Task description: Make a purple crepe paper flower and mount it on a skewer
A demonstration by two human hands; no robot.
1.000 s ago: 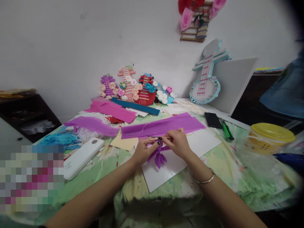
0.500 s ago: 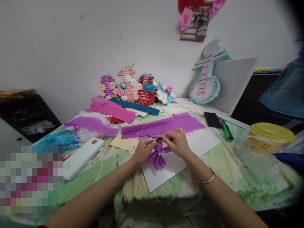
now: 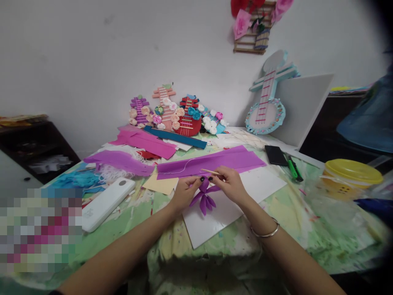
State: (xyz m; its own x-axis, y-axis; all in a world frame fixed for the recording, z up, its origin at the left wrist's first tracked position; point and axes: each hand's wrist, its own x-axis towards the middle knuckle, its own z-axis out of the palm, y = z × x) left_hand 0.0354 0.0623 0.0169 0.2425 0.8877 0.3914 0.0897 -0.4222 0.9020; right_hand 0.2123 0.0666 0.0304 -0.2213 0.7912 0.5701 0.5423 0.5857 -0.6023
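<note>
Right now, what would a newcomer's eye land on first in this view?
Probably the purple flower over the white board, with the left hand pinching its top and the right hand holding a thin stick. Next, the small flower-trimmed stringed models along the wall, and the larger pale-blue one standing to their right.

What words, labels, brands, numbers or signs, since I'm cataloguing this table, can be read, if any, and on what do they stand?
None can be read.
White oblong device: a faint mark near its lower end, too blurred to read.
Yellow tub: small dark marks on its side, too unclear to read.
</note>
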